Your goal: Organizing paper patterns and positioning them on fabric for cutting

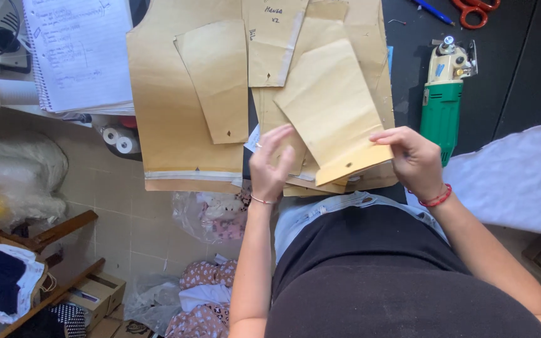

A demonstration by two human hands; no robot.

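Soft, even daylight fills the scene, bright on the brown paper pattern pieces (220, 81) and the white notebook page (79, 50), with no harsh glare. Shadows are faint: thin dark edges under the overlapping paper and a dim patch over the tiled floor (139, 219) below the table's edge. The middle is fairly sharp, while the fingers of the left hand (270, 164) are slightly smeared and the frame's corners bend with wide-angle distortion.
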